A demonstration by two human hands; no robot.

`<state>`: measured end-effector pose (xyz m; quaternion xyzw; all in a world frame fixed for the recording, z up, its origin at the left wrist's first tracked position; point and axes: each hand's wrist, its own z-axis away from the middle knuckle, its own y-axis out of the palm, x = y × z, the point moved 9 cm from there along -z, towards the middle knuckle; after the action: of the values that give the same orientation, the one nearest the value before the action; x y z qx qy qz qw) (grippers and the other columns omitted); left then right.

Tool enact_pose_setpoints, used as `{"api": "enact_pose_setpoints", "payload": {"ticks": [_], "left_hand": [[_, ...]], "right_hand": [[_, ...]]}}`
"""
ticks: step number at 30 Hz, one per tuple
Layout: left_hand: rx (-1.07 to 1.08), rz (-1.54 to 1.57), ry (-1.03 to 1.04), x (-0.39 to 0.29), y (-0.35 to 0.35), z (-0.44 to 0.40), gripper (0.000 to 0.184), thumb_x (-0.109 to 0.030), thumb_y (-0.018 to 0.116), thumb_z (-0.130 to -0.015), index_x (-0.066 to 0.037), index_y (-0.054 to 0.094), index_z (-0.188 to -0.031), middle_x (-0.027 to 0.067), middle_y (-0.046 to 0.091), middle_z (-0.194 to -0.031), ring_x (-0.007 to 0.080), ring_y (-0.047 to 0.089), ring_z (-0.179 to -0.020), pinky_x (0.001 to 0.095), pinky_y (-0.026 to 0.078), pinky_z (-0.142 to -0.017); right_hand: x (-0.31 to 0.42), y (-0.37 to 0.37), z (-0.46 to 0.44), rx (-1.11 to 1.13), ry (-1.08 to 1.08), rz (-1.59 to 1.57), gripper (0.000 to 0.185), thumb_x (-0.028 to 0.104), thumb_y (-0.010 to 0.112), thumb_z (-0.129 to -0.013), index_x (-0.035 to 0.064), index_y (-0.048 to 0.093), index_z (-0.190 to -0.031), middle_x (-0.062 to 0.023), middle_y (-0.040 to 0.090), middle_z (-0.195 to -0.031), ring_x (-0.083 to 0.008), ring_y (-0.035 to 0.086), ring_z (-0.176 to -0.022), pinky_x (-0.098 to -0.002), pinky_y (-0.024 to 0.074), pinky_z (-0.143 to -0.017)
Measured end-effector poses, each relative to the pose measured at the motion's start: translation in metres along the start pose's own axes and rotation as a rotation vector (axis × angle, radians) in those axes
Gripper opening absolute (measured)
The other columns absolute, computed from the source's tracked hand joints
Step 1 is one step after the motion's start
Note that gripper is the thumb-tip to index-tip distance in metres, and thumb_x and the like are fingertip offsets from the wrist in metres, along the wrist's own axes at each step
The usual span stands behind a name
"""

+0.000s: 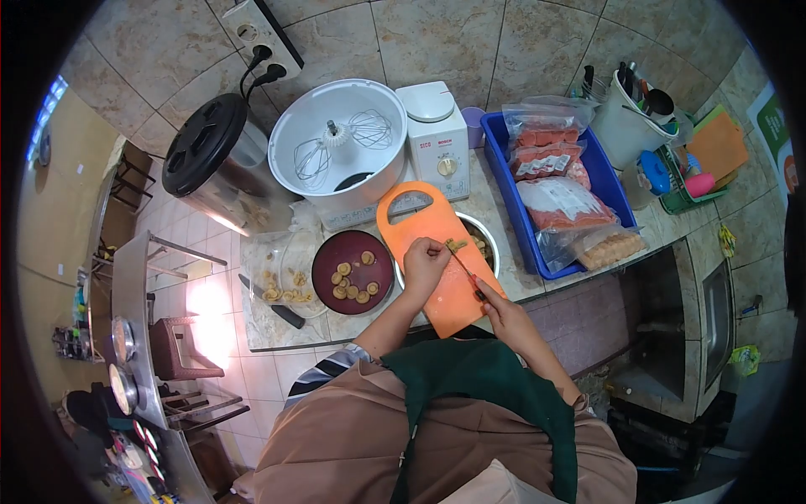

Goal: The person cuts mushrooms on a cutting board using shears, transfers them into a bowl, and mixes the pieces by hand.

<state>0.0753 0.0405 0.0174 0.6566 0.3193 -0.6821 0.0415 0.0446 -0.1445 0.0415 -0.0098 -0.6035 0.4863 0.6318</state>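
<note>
An orange cutting board (449,298) lies across a white bowl (494,252) that holds brownish pieces. My left hand (426,267) rests on the board, its fingers closed on a small mushroom piece (455,245). A knife (463,266) is in my right hand (500,312), its blade reaching up to that piece. Left of the board, a dark red plate (386,292) carries several whole mushrooms (352,291). Beside the plate, a clear bag (273,257) has more mushrooms on or in it. A black-handled knife (288,316) lies near the counter's front edge.
Behind the board stand a white mixer (438,143) and its bowl (285,134) with whisks. A lidded container (220,160) is at left. Rightward are a blue tray (514,220) of packaged meat, a utensil bucket (621,134) and a green basket (678,200).
</note>
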Motion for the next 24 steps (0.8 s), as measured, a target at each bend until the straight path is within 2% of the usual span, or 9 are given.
{"api": "enact_pose_setpoints", "payload": {"ticks": [2, 4, 8, 10, 13, 17, 19, 23, 24], "left_hand": [[0.023, 0.022, -0.026, 0.008, 0.004, -0.001, 0.016, -0.009, 0.063, -0.069, 0.004, 0.058, -0.077, 0.0108, 0.058, -0.071, 0.0163, 0.059, -0.063, 0.0264, 0.047, -0.060], [0.075, 0.179, -0.081, 0.018, 0.012, -0.003, 0.023, -0.009, 0.064, -0.068, 0.004, 0.057, -0.085, 0.0133, 0.057, -0.079, 0.0170, 0.059, -0.065, 0.0263, 0.048, -0.058], [0.119, 0.152, -0.014, -0.001, 0.010, -0.004, 0.032, -0.010, 0.064, -0.067, 0.005, 0.056, -0.094, 0.0144, 0.056, -0.086, 0.0169, 0.059, -0.066, 0.0265, 0.048, -0.060], [0.228, -0.108, 0.114, -0.027, 0.014, -0.005, 0.036, -0.010, 0.064, -0.067, 0.004, 0.055, -0.099, 0.0150, 0.055, -0.088, 0.0193, 0.058, -0.069, 0.0281, 0.048, -0.065], [0.363, -0.230, 0.163, -0.032, 0.032, -0.014, 0.033, -0.011, 0.063, -0.067, 0.002, 0.057, -0.097, 0.0149, 0.055, -0.088, 0.0235, 0.058, -0.077, 0.0319, 0.047, -0.069], [0.404, -0.294, 0.285, -0.044, 0.055, -0.025, 0.027, -0.008, 0.060, -0.068, 0.000, 0.059, -0.094, 0.0149, 0.055, -0.090, 0.0269, 0.056, -0.082, 0.0356, 0.046, -0.071], [0.507, -0.427, 0.481, -0.058, 0.076, -0.023, 0.022, -0.005, 0.056, -0.069, -0.001, 0.061, -0.089, 0.0149, 0.056, -0.092, 0.0288, 0.055, -0.084, 0.0379, 0.046, -0.072], [0.662, -0.662, 0.679, -0.058, 0.112, -0.018, 0.024, -0.002, 0.053, -0.068, -0.002, 0.060, -0.091, 0.0168, 0.056, -0.088, 0.0325, 0.055, -0.078, 0.0374, 0.045, -0.070], [0.653, -0.647, 0.610, -0.065, 0.110, -0.019, 0.024, -0.002, 0.052, -0.069, -0.003, 0.059, -0.092, 0.0165, 0.056, -0.089, 0.0323, 0.056, -0.079, 0.0383, 0.045, -0.071]], "right_hand": [[-0.002, -0.003, 0.006, -0.004, 0.013, -0.026, 0.045, 0.012, 0.041, -0.088, 0.0223, 0.032, -0.131, -0.0202, 0.056, -0.104, -0.0326, 0.056, -0.092, -0.0363, 0.0436, -0.079], [-0.005, -0.005, 0.011, 0.004, 0.015, -0.054, 0.045, 0.016, 0.040, -0.087, 0.0231, 0.030, -0.131, -0.0251, 0.055, -0.098, -0.0398, 0.053, -0.091, -0.0414, 0.0429, -0.076], [-0.005, -0.015, 0.026, 0.011, -0.002, -0.075, 0.045, 0.017, 0.040, -0.087, 0.0244, 0.031, -0.131, -0.0232, 0.054, -0.103, -0.0393, 0.053, -0.093, -0.0406, 0.0429, -0.079], [-0.011, -0.015, 0.034, 0.044, 0.046, -0.118, 0.045, 0.017, 0.040, -0.087, 0.0261, 0.031, -0.130, -0.0225, 0.053, -0.107, -0.0385, 0.053, -0.095, -0.0396, 0.0427, -0.081], [-0.014, -0.016, 0.042, 0.032, 0.027, -0.118, 0.044, 0.018, 0.040, -0.087, 0.0276, 0.032, -0.130, -0.0222, 0.053, -0.107, -0.0378, 0.052, -0.097, -0.0387, 0.0426, -0.082], [-0.012, -0.017, 0.047, 0.023, 0.054, -0.093, 0.044, 0.019, 0.039, -0.088, 0.0286, 0.031, -0.130, -0.0232, 0.055, -0.104, -0.0380, 0.053, -0.095, -0.0390, 0.0430, -0.080], [-0.020, -0.011, 0.049, 0.082, 0.148, -0.145, 0.044, 0.012, 0.041, -0.088, 0.0198, 0.034, -0.130, -0.0131, 0.050, -0.119, -0.0232, 0.050, -0.107, -0.0291, 0.0386, -0.087], [-0.019, -0.011, 0.052, 0.083, 0.176, -0.142, 0.044, 0.011, 0.041, -0.088, 0.0200, 0.034, -0.130, -0.0123, 0.051, -0.118, -0.0214, 0.051, -0.105, -0.0282, 0.0388, -0.085], [-0.017, -0.011, 0.051, 0.060, 0.121, -0.131, 0.045, 0.015, 0.041, -0.088, 0.0241, 0.032, -0.131, -0.0181, 0.054, -0.107, -0.0297, 0.053, -0.098, -0.0340, 0.0411, -0.081]]}}
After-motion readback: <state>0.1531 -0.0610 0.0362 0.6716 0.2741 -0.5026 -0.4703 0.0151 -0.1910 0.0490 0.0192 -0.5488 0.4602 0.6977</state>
